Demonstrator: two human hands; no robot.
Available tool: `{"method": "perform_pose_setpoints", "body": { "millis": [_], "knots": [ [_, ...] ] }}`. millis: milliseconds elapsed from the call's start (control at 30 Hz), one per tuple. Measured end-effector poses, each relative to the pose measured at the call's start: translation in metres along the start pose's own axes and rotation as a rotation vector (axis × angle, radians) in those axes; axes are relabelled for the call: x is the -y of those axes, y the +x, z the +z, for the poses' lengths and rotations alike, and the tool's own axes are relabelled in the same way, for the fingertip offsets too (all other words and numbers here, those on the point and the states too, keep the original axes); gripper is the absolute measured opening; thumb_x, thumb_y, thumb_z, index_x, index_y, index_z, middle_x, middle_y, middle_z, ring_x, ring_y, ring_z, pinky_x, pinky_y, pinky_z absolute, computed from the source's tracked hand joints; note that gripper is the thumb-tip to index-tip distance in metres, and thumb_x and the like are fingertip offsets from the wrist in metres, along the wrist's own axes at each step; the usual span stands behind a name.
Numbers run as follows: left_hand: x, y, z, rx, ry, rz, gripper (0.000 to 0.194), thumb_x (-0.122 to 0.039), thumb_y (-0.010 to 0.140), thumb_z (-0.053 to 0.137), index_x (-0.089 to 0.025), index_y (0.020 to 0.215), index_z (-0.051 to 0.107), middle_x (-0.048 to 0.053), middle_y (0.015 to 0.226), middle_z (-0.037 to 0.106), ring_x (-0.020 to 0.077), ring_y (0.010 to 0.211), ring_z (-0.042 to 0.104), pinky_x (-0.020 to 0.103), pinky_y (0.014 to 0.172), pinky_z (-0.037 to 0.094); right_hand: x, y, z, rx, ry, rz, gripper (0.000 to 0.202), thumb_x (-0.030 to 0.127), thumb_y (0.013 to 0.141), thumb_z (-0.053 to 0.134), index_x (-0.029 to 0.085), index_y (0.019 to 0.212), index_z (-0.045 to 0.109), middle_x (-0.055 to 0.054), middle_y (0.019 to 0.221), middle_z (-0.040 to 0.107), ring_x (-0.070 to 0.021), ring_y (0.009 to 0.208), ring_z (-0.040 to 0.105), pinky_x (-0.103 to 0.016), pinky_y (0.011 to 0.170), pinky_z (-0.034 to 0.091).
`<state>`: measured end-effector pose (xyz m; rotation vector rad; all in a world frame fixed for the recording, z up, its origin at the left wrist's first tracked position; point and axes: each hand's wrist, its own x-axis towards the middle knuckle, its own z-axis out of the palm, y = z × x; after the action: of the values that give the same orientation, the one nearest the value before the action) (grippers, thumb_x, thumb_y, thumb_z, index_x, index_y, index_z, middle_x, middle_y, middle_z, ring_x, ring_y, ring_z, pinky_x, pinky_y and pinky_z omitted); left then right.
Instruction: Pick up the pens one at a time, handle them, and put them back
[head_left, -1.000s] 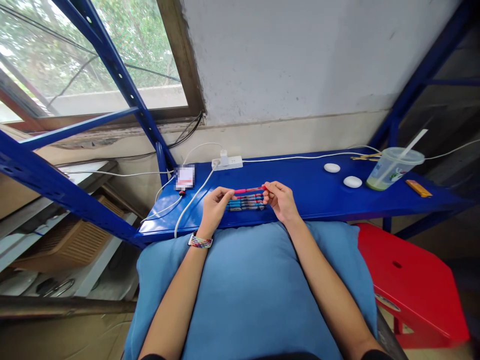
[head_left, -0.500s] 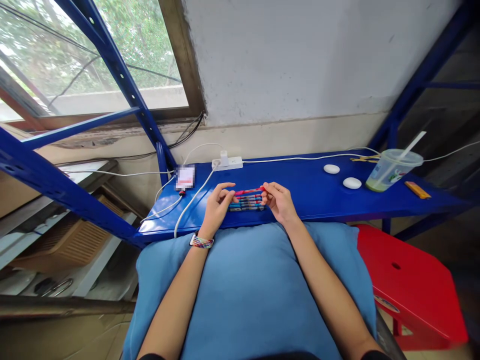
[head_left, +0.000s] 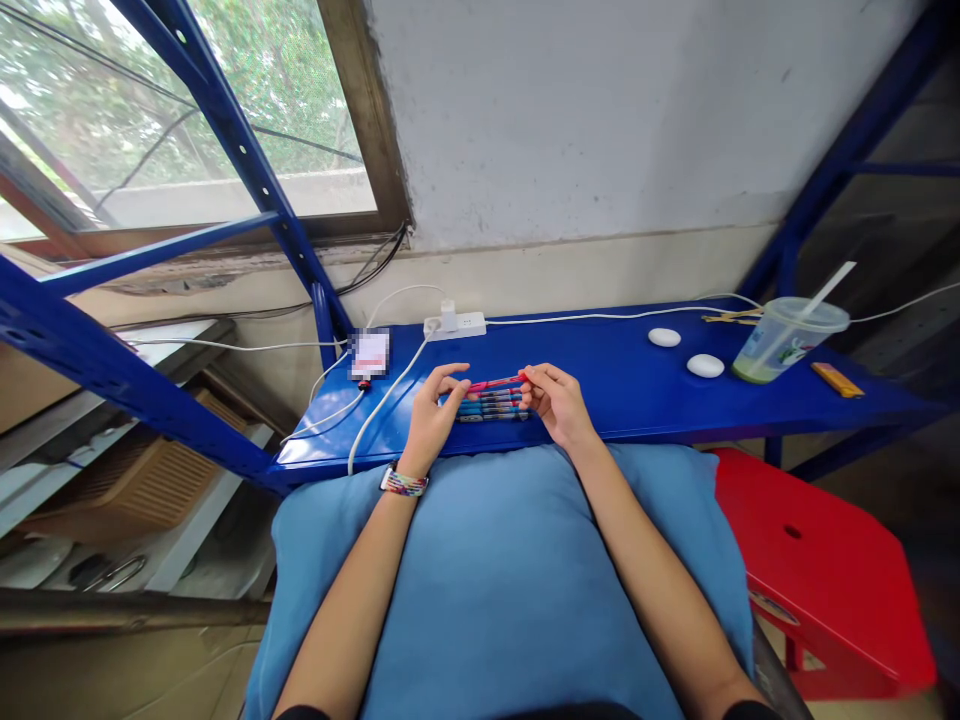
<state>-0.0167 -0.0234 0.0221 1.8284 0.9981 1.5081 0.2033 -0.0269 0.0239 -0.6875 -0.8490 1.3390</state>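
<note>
Both hands are working at the near edge of the blue shelf, over a blue pillow.

Right hand is pinching the right end of a red pen between thumb and forefinger, other fingers curled. Pen is lying nearly level, just above a row of pens resting on the shelf between the two hands.

Left hand is at 9 o'clock of the row, fingers loosely spread, fingertips touching the red pen's left end; a firm grip cannot be told. A second ago this hand was more closed over the pens' ends; now the forefinger is lifting and stretching out. Red pen is sitting a touch lower and nearer the row than before. Right hand is hardly moving.

From the pens: power strip at 11 o'clock, two white ovals at 2 o'clock, cup with straw beyond them. Red stool at 4 o'clock. Striped wristband on left wrist.
</note>
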Motion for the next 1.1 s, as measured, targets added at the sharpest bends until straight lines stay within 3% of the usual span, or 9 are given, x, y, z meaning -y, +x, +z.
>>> {"method": "perform_pose_setpoints", "body": {
  "millis": [167, 367, 600, 733, 833, 933, 1100],
  "knots": [
    [0.004, 0.001, 0.001, -0.019, 0.01, 0.052, 0.042, -0.033, 0.094, 0.082, -0.024, 0.134, 0.069, 0.006, 0.108, 0.08, 0.0234, 0.107, 0.076, 0.038, 0.1, 0.058, -0.001, 0.0, -0.001, -0.001, -0.005, 0.004, 0.039, 0.045, 0.069, 0.102, 0.018, 0.085, 0.079, -0.001, 0.069, 0.073, -0.012, 0.056, 0.065, -0.024, 0.055, 0.063],
    [0.0, 0.0, 0.001, -0.005, -0.006, -0.094, 0.027, -0.045, 0.102, 0.072, -0.021, 0.109, 0.081, 0.007, 0.102, 0.083, 0.0238, 0.093, 0.079, 0.038, 0.089, 0.063, -0.002, 0.001, -0.002, 0.01, 0.011, 0.008, 0.038, 0.04, 0.07, 0.1, 0.017, 0.094, 0.082, -0.002, 0.073, 0.075, -0.0135, 0.061, 0.069, -0.027, 0.062, 0.065],
    [-0.001, -0.001, 0.0, -0.009, 0.039, 0.038, 0.019, -0.036, 0.099, 0.078, -0.022, 0.11, 0.083, 0.008, 0.109, 0.082, 0.0255, 0.106, 0.078, 0.039, 0.098, 0.061, -0.002, 0.002, -0.002, -0.035, 0.038, 0.028, 0.027, 0.032, 0.073, 0.097, 0.015, 0.088, 0.082, -0.002, 0.068, 0.074, -0.0127, 0.056, 0.066, -0.024, 0.055, 0.063],
    [0.002, -0.001, 0.0, -0.031, 0.027, 0.069, 0.017, -0.035, 0.097, 0.079, -0.022, 0.108, 0.083, 0.008, 0.108, 0.082, 0.0255, 0.105, 0.077, 0.04, 0.097, 0.062, 0.005, 0.002, -0.003, 0.023, 0.163, 0.159, 0.021, 0.028, 0.09, 0.08, 0.012, 0.103, 0.082, -0.002, 0.068, 0.073, -0.012, 0.055, 0.066, -0.021, 0.052, 0.061],
    [0.002, 0.0, 0.002, -0.072, -0.011, 0.054, 0.018, -0.035, 0.096, 0.081, -0.021, 0.108, 0.082, 0.008, 0.108, 0.082, 0.0249, 0.105, 0.077, 0.04, 0.097, 0.063, 0.012, 0.001, -0.004, 0.123, 0.306, 0.345, 0.037, 0.032, 0.108, 0.051, 0.009, 0.12, 0.078, -0.006, 0.076, 0.078, -0.0148, 0.06, 0.071, -0.023, 0.052, 0.061],
    [0.001, 0.001, 0.003, -0.121, -0.039, 0.036, 0.02, -0.035, 0.093, 0.084, -0.021, 0.107, 0.082, 0.008, 0.107, 0.081, 0.0239, 0.101, 0.077, 0.038, 0.093, 0.064, 0.015, 0.0, -0.005, 0.154, 0.393, 0.386, 0.041, 0.027, 0.112, 0.041, 0.008, 0.125, 0.075, -0.01, 0.084, 0.081, -0.0169, 0.069, 0.077, -0.023, 0.053, 0.062],
    [0.002, 0.001, 0.003, -0.101, -0.093, 0.014, 0.023, -0.036, 0.089, 0.088, -0.021, 0.105, 0.082, 0.008, 0.106, 0.081, 0.0245, 0.102, 0.077, 0.039, 0.095, 0.064, 0.013, 0.001, -0.004, 0.114, 0.45, 0.338, 0.031, 0.02, 0.112, 0.045, 0.012, 0.111, 0.075, -0.006, 0.076, 0.076, -0.0123, 0.062, 0.071, -0.018, 0.055, 0.061]
  ]
}}
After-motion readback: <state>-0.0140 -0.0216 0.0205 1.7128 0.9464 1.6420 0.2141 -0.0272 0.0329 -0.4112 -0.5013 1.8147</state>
